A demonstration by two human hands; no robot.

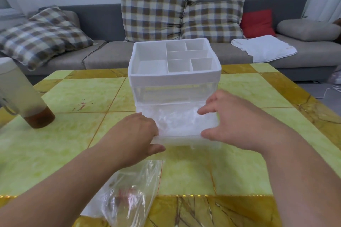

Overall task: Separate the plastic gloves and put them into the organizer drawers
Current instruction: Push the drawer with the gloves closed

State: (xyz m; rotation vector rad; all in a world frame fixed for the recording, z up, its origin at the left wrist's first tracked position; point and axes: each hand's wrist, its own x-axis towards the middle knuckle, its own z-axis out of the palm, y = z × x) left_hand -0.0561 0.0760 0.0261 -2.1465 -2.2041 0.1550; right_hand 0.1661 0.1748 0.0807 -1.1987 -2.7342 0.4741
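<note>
A white organizer (174,77) with a compartmented top and clear drawers stands mid-table. Its bottom drawer (182,139) is pulled out toward me and holds crumpled clear plastic gloves (180,120). My left hand (137,134) rests on the drawer's front left corner, fingers over the rim and thumb below. My right hand (230,120) is at the front right corner, thumb on the front rim and fingers spread above the gloves. Whether either hand truly grips the drawer is unclear.
A clear zip bag (129,193) lies on the green-and-gold tiled table (73,143) near me, under my left forearm. A pale bottle with brown liquid (24,96) stands at the left. Behind the table is a grey sofa (103,55) with checked cushions.
</note>
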